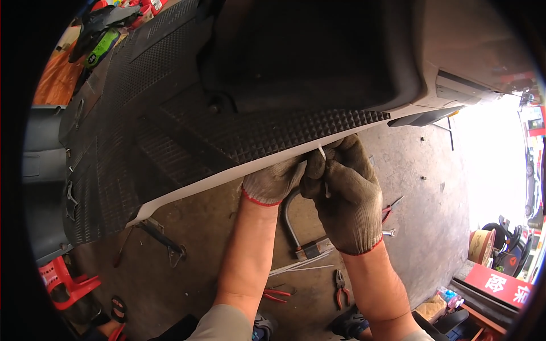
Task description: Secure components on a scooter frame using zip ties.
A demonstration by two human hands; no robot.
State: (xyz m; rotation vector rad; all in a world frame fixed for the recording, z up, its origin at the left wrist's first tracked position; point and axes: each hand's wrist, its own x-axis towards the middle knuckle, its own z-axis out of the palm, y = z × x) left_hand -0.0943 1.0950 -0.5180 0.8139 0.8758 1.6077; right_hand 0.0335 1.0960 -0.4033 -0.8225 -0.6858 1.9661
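A vehicle's black textured floor panel [176,131] with a pale edge trim [216,181] spans the upper middle. Both my hands are at that trim, in grey work gloves with red cuffs. My right hand [341,190] has curled fingers closed around a thin white strip [322,152], which looks like a cable tie, just below the trim. My left hand [267,182] reaches up against the underside of the trim beside my right one; its fingertips are hidden behind the edge and my right hand, so what they hold cannot be seen.
On the concrete floor [426,227] lie a hacksaw [293,224], red-handled pliers [341,290], more pliers [276,294], white strips [301,269] and a metal stand [159,238]. A red plastic stool [65,284] is at the left, a red sign board [489,284] at the right.
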